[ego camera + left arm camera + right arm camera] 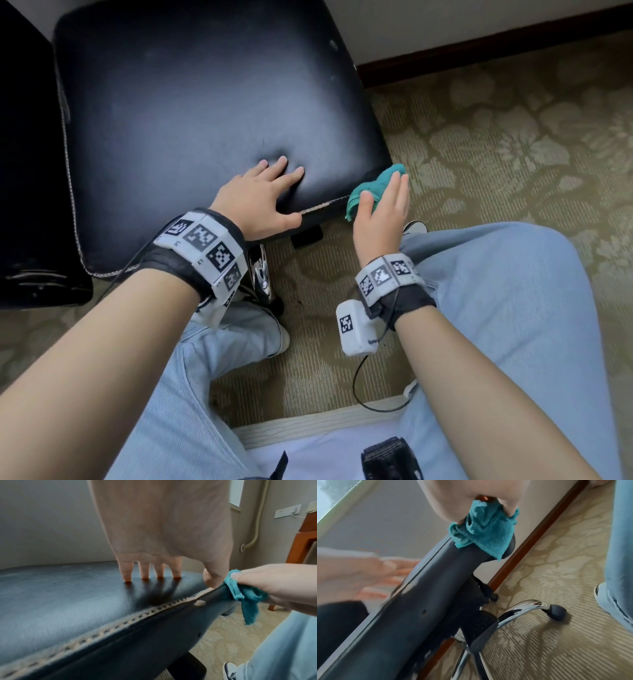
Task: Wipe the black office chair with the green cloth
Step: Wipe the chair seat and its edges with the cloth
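Four straight left fingers (pixel 144 570) are pressed, spread apart, into the seat (pixel 191 102) of the chair. Just beside them, the cloth (pixel 371 186) is pinched by the right hand (pixel 380 212) against the seat's corner.
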Demonstrator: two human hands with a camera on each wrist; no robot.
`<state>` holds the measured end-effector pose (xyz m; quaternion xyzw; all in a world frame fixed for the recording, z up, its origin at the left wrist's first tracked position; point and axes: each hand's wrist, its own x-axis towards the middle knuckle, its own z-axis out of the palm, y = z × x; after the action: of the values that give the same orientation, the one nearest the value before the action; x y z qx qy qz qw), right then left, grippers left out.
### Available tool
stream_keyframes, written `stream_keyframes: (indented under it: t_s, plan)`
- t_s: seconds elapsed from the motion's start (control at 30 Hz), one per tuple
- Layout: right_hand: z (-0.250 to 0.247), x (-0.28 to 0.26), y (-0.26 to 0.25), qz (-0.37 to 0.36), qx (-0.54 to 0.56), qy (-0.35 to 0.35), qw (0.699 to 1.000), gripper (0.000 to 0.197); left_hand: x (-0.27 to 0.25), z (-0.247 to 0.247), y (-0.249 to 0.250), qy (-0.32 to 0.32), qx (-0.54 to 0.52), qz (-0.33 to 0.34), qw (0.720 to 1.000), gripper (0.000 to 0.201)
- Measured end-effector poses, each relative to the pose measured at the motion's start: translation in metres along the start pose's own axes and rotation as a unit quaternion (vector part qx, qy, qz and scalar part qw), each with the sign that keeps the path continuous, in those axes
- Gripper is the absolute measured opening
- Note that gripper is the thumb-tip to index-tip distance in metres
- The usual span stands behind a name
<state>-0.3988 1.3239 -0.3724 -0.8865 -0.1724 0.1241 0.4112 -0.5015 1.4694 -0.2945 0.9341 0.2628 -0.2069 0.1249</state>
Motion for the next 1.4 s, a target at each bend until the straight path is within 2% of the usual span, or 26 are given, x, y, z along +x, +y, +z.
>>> stream_keyframes:
  t_s: [0.1,0.2,0.33,0.4,0.53,0.6,0.7,0.83,0.93,1.03,1.2,1.3,1.4]
  plan:
    - [-0.002,0.004,0.004,0.017,0.036,0.005,0.999,0.053,0.001,-0.002,-0.002,-0.009,-0.007,0.003,1.0,0.073]
    - [0.002,-0.01,-0.001,-0.018,0.015,0.027,0.999,0.054,0.004,-0.002,-0.001,-0.017,-0.012,0.005,1.0,0.072]
    - [0.008,-0.023,-0.009,-0.032,-0.045,-0.008,0.998,0.059,0.003,-0.004,-0.004,-0.02,-0.001,0.013,1.0,0.069]
    - [0.005,-0.013,-0.009,-0.031,-0.04,-0.008,0.999,0.059,0.001,-0.005,-0.008,-0.017,0.006,0.019,1.0,0.067]
    - [-0.01,0.027,0.004,0.07,0.063,0.024,0.995,0.045,-0.001,-0.006,-0.01,-0.019,-0.001,0.02,1.0,0.064]
    - [-0.013,0.029,0.007,0.098,0.091,0.034,0.99,0.043,-0.001,-0.005,-0.009,-0.02,-0.009,0.017,1.0,0.063]
    - [-0.006,0.002,0.002,0.047,0.078,0.049,0.995,0.047,0.0,-0.005,-0.008,-0.023,-0.015,0.015,1.0,0.062]
    - [0.005,-0.024,-0.003,-0.037,0.022,0.027,0.999,0.049,0.0,-0.005,-0.009,-0.028,-0.022,0.016,0.999,0.062]
    - [0.018,-0.04,-0.01,-0.178,-0.073,0.018,0.981,0.045,-0.001,-0.006,-0.008,-0.029,-0.021,0.012,0.999,0.062]
    - [0.027,-0.048,-0.013,-0.224,-0.128,-0.001,0.966,0.047,-0.001,-0.006,-0.009,-0.032,-0.021,0.005,0.999,0.06]
    - [0.016,-0.03,0.001,-0.185,-0.111,0.027,0.976,0.042,-0.002,-0.007,-0.012,-0.028,-0.041,0.009,0.999,0.059]
    - [0.004,-0.014,0.007,-0.11,-0.066,0.046,0.991,0.045,-0.002,-0.005,-0.013,-0.024,-0.044,0.014,0.999,0.06]
    - [-0.008,-0.001,0.016,0.01,-0.01,0.032,0.999,0.047,-0.001,-0.003,-0.015,-0.022,-0.049,0.02,0.998,0.06]
